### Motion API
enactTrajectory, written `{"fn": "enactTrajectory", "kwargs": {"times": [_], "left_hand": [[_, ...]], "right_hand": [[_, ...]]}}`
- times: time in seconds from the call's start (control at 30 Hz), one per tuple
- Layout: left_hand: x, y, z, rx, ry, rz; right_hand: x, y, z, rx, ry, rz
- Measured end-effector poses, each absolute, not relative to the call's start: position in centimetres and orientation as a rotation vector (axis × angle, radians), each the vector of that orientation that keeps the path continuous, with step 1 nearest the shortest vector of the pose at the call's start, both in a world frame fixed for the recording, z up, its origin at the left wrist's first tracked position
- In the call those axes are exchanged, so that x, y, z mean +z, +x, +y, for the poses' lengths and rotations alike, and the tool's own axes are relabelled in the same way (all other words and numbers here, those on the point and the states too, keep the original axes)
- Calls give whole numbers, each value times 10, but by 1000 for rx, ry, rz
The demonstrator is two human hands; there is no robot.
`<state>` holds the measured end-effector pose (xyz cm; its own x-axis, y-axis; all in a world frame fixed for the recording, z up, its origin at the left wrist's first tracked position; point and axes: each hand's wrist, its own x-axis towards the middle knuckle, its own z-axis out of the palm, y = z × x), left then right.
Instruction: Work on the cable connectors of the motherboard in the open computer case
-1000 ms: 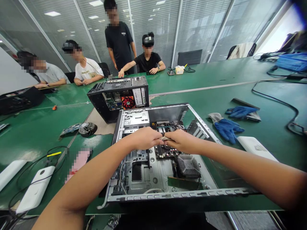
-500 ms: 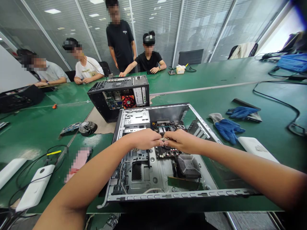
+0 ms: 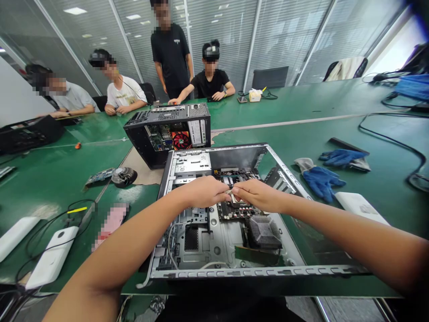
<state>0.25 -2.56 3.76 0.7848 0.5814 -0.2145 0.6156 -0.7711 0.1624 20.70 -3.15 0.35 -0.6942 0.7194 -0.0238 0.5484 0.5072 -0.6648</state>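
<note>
Head view: a pale strand (image 3: 230, 191), mostly hidden by the fingers, is between the two hands above the board (image 3: 229, 212) in the open case (image 3: 254, 272). The left hand (image 3: 206, 192) has its fingers together, clamped on one end of the strand; the right hand (image 3: 258, 194) pinches the other end, fingertips just beside the left ones. The case lies flat on the worktop (image 3: 261, 129), its inside facing up. In its near right part sits a finned cooler (image 3: 264, 230), with a green card (image 3: 256, 256) just in front of it. Beyond, an upright case (image 3: 140, 147) shows a red fan (image 3: 181, 140). To the right lie two blue gloves (image 3: 323, 181) and a white box (image 3: 362, 208). To the left are a small board (image 3: 99, 177) beside a round metal part (image 3: 124, 177), a blurred pink thing (image 3: 112, 221) and a white device (image 3: 53, 257) with a black cable across it. Three people sit across the worktop and one stands (image 3: 170, 58).
</note>
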Motion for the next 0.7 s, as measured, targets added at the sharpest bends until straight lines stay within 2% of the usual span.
{"fn": "enactTrajectory", "kwargs": {"times": [0.23,0.57,0.7], "left_hand": [[36,2,-24,-227,2729,932],[33,-1,-21,-232,2572,858],[36,-3,-23,-228,2491,837]], "right_hand": [[3,207,-33,768,-1099,-2543],[6,204,-36,747,-1091,-2614],[6,205,-37,621,-1133,-2672]]}}
